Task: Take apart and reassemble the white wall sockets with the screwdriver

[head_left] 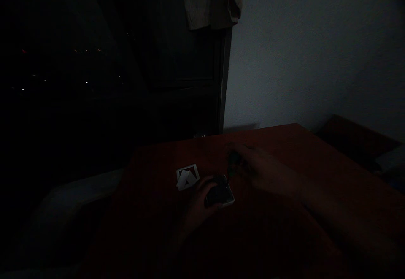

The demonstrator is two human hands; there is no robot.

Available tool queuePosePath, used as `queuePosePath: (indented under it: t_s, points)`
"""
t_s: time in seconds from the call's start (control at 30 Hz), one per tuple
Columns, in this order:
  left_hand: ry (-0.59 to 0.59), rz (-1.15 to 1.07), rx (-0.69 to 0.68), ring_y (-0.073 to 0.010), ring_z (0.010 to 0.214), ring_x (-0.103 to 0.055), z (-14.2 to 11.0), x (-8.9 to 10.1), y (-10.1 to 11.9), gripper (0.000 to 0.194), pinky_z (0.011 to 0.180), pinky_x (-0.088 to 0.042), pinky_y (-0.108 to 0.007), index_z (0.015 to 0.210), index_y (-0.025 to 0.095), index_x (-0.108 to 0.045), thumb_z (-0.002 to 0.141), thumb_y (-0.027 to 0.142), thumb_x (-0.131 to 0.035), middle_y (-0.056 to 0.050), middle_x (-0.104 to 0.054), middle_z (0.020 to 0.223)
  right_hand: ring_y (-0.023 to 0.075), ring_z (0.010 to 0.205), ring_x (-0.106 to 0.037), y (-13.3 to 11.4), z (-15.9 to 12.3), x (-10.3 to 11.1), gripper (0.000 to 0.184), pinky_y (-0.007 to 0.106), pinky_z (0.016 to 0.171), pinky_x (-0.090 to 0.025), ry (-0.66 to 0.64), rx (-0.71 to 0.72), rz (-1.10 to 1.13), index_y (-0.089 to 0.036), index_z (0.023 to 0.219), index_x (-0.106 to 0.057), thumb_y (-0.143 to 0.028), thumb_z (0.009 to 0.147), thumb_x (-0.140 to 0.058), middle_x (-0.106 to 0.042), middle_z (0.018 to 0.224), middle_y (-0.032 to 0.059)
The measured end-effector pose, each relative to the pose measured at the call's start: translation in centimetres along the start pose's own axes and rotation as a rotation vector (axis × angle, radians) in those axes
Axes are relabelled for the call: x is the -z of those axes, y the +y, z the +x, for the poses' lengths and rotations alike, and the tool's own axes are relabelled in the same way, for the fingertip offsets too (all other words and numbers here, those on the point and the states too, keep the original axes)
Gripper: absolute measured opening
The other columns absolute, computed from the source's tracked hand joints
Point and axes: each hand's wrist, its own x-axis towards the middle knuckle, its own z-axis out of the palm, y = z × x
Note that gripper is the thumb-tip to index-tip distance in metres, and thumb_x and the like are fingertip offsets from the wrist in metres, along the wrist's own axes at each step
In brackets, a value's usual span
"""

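The scene is very dark. On the red-brown table, my left hand [202,203] grips a small square plate with a dark face and a pale rim [218,194], its fingers along the near and left edges. Above the plate's far right corner, my right hand [253,165] is closed around a screwdriver with a dark green handle [234,158]. The screwdriver's thin shaft points down at that corner; whether its tip touches a screw is too dark to tell. Left of the plate lies a white square frame [196,170] with pale flat pieces [186,179] across it.
The table [272,139] reaches back to a pale wall [300,51]. A dark window [85,63] with small lights beyond it fills the left. Cloth [211,2] hangs at the top. A brown surface [360,137] stands at the right, past the table's edge.
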Motion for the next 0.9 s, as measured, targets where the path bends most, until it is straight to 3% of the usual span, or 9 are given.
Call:
queuePosePath:
  t_s: [0.13,0.2,0.43,0.67,0.9]
  points:
    - [0.01,0.004,0.003,-0.0278,0.129,-0.044,0.1,-0.1,0.0,0.05,0.108,-0.036,-0.046,0.119,0.027,-0.056,0.072,0.022,-0.073,-0.006,-0.045,0.141,0.0246,0.077,-0.067,0.1,0.3,-0.6,0.037,0.031,0.06,-0.045,0.065,-0.108,-0.276,-0.021,0.125,-0.05,-0.038,0.092,-0.047,-0.068,0.102,0.0105]
    - [0.01,0.001,-0.001,-0.0276,0.128,-0.044,0.1,-0.1,0.1,0.051,0.107,-0.037,-0.046,0.119,0.026,-0.056,0.072,0.021,-0.073,-0.007,-0.045,0.141,0.0258,0.076,-0.067,0.1,0.4,-0.6,0.036,0.031,0.058,-0.044,0.066,-0.13,-0.335,-0.021,0.122,-0.053,-0.041,0.092,-0.044,-0.069,0.098,0.0102]
    - [0.015,-0.014,-0.006,-0.0277,0.129,-0.043,0.0,-0.3,-0.5,0.051,0.108,-0.036,-0.046,0.119,0.027,-0.056,0.072,0.022,-0.073,-0.007,-0.044,0.142,0.0188,0.089,-0.064,0.1,-0.1,0.2,0.05,0.028,0.072,-0.047,0.004,0.047,0.019,-0.017,0.132,-0.042,-0.011,0.082,-0.049,-0.063,0.115,0.0113]
    - [0.013,-0.007,-0.011,-0.027,0.13,-0.042,-0.2,-0.3,-0.7,0.055,0.109,-0.036,-0.046,0.124,0.03,-0.053,0.073,0.021,-0.072,-0.004,-0.042,0.144,0.0243,0.075,-0.066,-0.3,0.5,-0.7,0.029,0.031,0.058,-0.044,0.073,-0.122,-0.318,-0.021,0.112,-0.056,-0.039,0.093,-0.044,-0.067,0.098,0.0092]
    - [0.013,-0.007,-0.007,-0.0274,0.13,-0.043,0.0,-0.2,-0.3,0.049,0.108,-0.036,-0.045,0.12,0.027,-0.056,0.073,0.024,-0.072,-0.006,-0.044,0.142,0.0189,0.09,-0.064,-0.3,0.0,0.3,0.048,0.03,0.076,-0.047,-0.03,0.073,0.038,-0.017,0.128,-0.045,-0.008,0.081,-0.05,-0.062,0.114,0.0115]
